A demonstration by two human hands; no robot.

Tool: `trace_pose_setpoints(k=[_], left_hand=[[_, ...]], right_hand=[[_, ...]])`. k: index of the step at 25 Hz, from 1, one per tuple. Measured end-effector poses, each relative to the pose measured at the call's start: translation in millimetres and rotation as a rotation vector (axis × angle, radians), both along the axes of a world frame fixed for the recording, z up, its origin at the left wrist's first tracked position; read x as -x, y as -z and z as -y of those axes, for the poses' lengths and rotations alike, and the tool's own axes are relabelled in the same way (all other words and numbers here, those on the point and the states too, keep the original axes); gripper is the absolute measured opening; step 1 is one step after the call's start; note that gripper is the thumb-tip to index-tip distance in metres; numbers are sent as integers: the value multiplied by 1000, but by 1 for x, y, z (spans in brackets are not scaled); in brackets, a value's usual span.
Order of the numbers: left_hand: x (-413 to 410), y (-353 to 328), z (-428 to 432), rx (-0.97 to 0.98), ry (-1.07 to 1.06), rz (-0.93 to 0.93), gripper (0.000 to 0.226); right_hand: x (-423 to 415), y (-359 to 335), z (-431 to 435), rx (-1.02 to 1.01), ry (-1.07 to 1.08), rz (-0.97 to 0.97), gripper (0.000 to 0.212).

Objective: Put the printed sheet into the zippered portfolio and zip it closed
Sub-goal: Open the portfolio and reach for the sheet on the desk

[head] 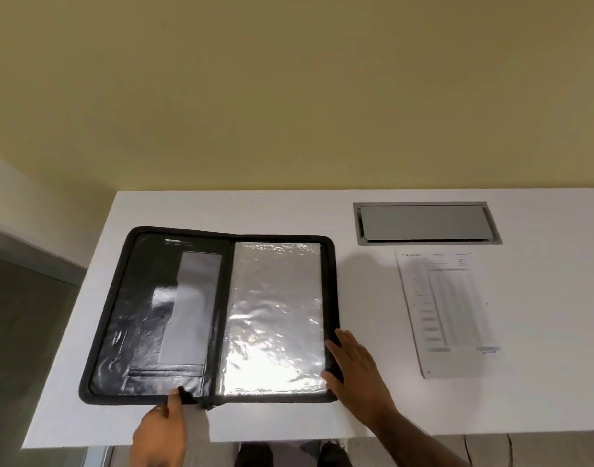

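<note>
The black zippered portfolio lies wide open and flat on the white bench. The left hand pinches its near edge, close to the middle fold, with fingers pressed together. The right hand rests on the right edge, its fingers straight and a little spread. The printed sheet lies flat on the bench, well apart to the right, just below a grey hatch.

Head view, down over table
</note>
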State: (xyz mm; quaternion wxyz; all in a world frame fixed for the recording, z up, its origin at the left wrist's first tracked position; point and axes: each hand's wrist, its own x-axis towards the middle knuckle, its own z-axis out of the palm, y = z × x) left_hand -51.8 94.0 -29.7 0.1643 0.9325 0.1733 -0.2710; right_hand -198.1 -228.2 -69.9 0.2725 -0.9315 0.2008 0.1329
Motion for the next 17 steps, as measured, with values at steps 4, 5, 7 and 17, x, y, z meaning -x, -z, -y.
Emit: trace_pose_setpoints(k=[4, 5, 7, 17], left_hand=[[38, -9, 90, 255, 464, 291, 34], [47, -11, 120, 326, 654, 353, 27], [59, -9, 190, 384, 984, 440, 17], [119, 34, 404, 170, 1473, 165, 77]], right_hand=[[45, -8, 82, 121, 155, 44, 58], [56, -12, 106, 151, 201, 43, 57], [82, -17, 153, 197, 335, 20, 59], [134, -14, 213, 149, 951, -145, 29]])
